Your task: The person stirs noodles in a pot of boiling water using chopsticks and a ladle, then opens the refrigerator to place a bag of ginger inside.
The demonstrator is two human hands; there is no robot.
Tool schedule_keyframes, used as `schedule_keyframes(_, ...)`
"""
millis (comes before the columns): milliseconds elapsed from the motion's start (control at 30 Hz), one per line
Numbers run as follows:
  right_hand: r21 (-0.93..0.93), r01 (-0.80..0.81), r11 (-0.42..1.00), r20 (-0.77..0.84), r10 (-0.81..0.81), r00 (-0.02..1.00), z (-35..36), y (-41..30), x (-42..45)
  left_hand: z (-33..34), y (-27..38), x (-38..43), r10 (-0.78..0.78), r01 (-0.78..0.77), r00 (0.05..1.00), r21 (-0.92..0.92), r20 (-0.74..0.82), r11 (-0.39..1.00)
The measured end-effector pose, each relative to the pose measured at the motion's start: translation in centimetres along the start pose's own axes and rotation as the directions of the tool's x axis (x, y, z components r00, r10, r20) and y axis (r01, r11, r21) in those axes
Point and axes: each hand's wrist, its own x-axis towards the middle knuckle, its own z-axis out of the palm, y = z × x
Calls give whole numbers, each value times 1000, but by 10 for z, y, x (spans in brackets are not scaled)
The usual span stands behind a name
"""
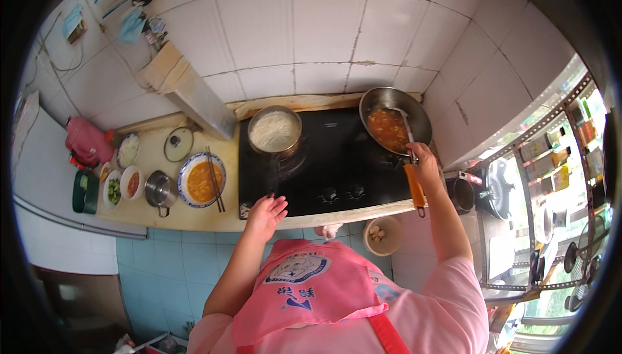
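My right hand point(422, 157) is closed around the handle of a metal spatula point(406, 123). The spatula's blade end dips into a red, chunky sauce point(386, 128) inside a steel wok point(420, 116) on the right side of the stove. Below that hand, the wok's orange handle point(414, 186) points towards me. My left hand point(267, 215) has its fingers apart at the front edge of the stove, by the end of a saucepan's dark handle; whether it touches the handle I cannot tell. Pale, foamy contents fill the saucepan point(275, 129) on the left burner.
Left of the black glass cooktop point(335, 159) sit a patterned bowl point(181, 179) of orange-yellow liquid with chopsticks point(214, 179) across it, a small steel pot point(160, 189), a glass lid point(178, 144) and several small bowls. A bin point(384, 242) stands on the floor; shelving point(520, 208) is at right.
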Motion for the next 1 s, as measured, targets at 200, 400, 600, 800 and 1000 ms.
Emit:
schedule_keyframes(200, -122, 65, 990, 64, -57, 996, 18, -17, -4, -4, 1, 0, 0, 0, 1000, 25, -10, 1000)
schedule_keyframes(400, -148, 73, 986, 144, -51, 988, 25, -21, -7, -1, 5, -5, -2, 1, 1000, 27, 12, 1000)
schedule_keyframes(600, -170, 69, 983, 90, -54, 994, 18, -22, 2, -4, 7, -7, -4, 4, 1000, 28, 8, 1000)
schedule_keyframes(800, -52, 16, 999, -3, -16, 1000, 2, -50, -9, -2, 10, -11, 8, -8, 1000, 35, -11, 999)
schedule_keyframes(1000, 133, -163, 978, -291, 196, 936, -9, -73, -5, -5, 7, -8, 4, -5, 1000, 23, 2, 1000)
